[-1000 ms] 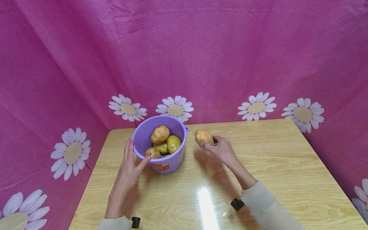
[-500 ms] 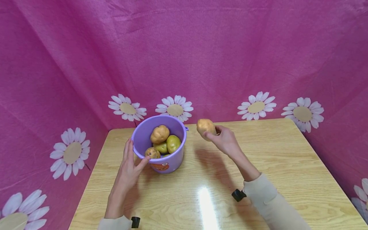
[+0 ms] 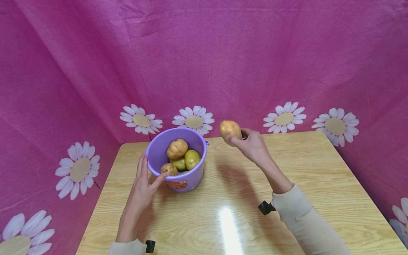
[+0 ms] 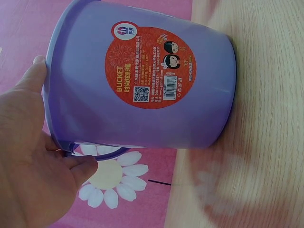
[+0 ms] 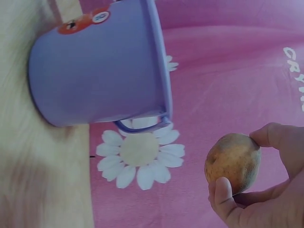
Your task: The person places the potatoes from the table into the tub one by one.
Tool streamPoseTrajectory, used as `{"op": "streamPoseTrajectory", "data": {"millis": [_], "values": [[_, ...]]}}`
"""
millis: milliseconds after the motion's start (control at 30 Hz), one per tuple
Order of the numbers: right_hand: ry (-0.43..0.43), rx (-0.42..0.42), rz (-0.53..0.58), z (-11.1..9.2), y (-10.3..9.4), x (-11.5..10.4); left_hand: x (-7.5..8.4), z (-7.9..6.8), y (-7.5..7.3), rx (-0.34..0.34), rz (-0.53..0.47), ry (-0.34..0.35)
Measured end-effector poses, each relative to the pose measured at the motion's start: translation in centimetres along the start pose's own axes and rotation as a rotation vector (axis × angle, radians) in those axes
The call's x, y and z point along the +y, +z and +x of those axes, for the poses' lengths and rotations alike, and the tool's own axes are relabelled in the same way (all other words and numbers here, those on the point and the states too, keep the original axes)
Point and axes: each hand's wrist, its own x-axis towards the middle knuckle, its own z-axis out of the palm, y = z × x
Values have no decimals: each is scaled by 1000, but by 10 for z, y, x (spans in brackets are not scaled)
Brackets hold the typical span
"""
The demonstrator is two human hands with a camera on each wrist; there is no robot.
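My right hand (image 3: 254, 146) holds a tan potato (image 3: 230, 132) up above the table, to the right of the bucket. In the right wrist view, the thumb and fingers pinch the potato (image 5: 232, 163) from opposite sides. On the table stands an upright purple bucket (image 3: 195, 181) with a red label. My left hand (image 3: 142, 189) grips its rim at the near left, thumb on the front edge and fingers along the left side. Inside the bucket lie several potatoes, among them a tan potato (image 3: 177, 149), a greenish potato (image 3: 192, 160) and a spotted one (image 3: 169, 169). Others are partly hidden beneath.
The wooden table (image 3: 302, 166) reaches up to a pink curtain (image 3: 229, 63) with white daisies at the back and sides. The bucket's purple handle (image 4: 111, 154) hangs at its side. A bright reflection lies on the table's front part.
My right hand has lifted the potato higher, away from the table and slightly right. The left hand and the bucket have stayed in place.
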Motion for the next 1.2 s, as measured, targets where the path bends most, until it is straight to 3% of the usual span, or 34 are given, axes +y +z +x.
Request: {"op": "streamPoseTrajectory", "data": {"millis": [600,1200], "values": [[1,-11,-20,1,-5,-6,2,-1,1,4,-1,2],[-52,-49,-2,-5,34,-25,2,0,0,-7,5,-18]]}}
